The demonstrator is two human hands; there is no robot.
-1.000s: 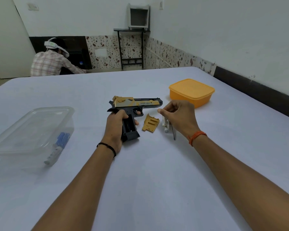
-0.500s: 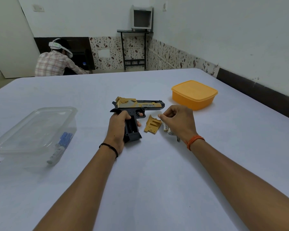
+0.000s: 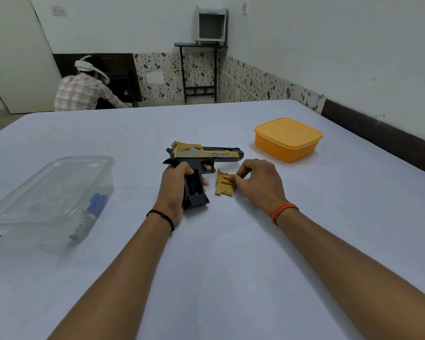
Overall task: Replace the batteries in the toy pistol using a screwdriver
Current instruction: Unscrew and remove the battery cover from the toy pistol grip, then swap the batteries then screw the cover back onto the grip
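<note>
Pistol lies on its side mid-table, our left hand clamped round its open grip. Right hand pinches the yellow cover beside it. We should seat batteries before refitting the cover. Batteries and screwdriver sit hidden behind the right hand, unconfirmed.

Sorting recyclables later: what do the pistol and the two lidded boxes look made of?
Toy pistol: likely moulded plastic, matte black with tan painted panels. Orange box: opaque plastic, slightly glossy. Clear box: transparent plastic; its contents show through.
</note>
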